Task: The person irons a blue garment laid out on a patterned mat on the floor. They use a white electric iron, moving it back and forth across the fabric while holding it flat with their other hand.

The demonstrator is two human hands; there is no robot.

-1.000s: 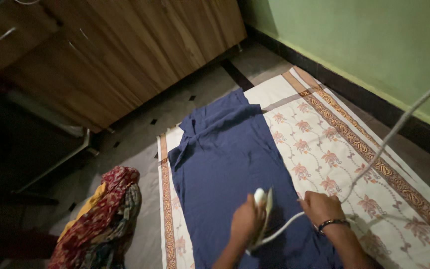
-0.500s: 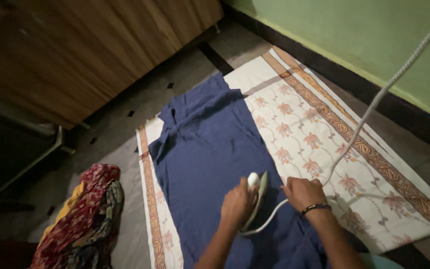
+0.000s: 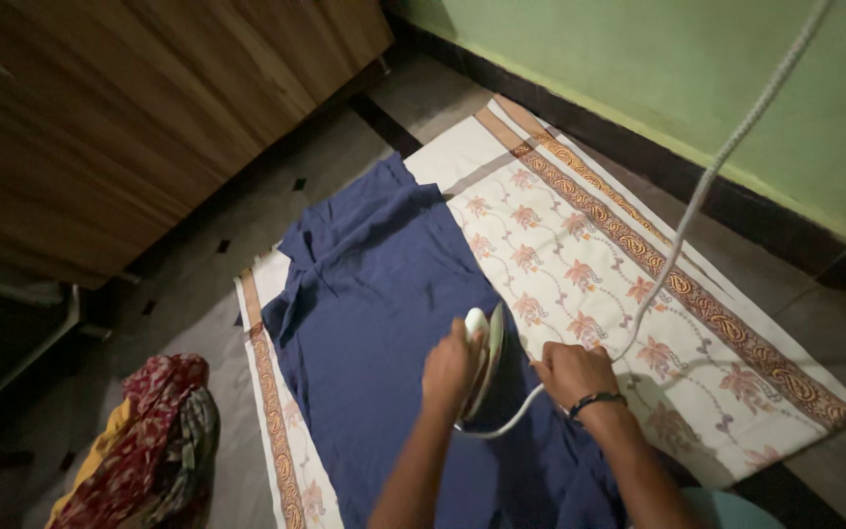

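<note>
Mid-ironing: the left hand (image 3: 450,366) is wrapped around the handle of the white iron (image 3: 483,348), low and centre of the frame, on the dark blue cloth (image 3: 384,323), while the right hand (image 3: 572,373) is closed on its cord (image 3: 682,211). The cloth lies flat over a patterned cream sheet (image 3: 619,274), bunched at its upper-left end. I'd say the next pass needs the cord kept clear.

Left hand (image 3: 449,367) gripping iron (image 3: 483,355) on blue cloth (image 3: 384,333)

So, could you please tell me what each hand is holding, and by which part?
The left hand grips the white iron by its handle; the right hand holds the iron's cord.
</note>
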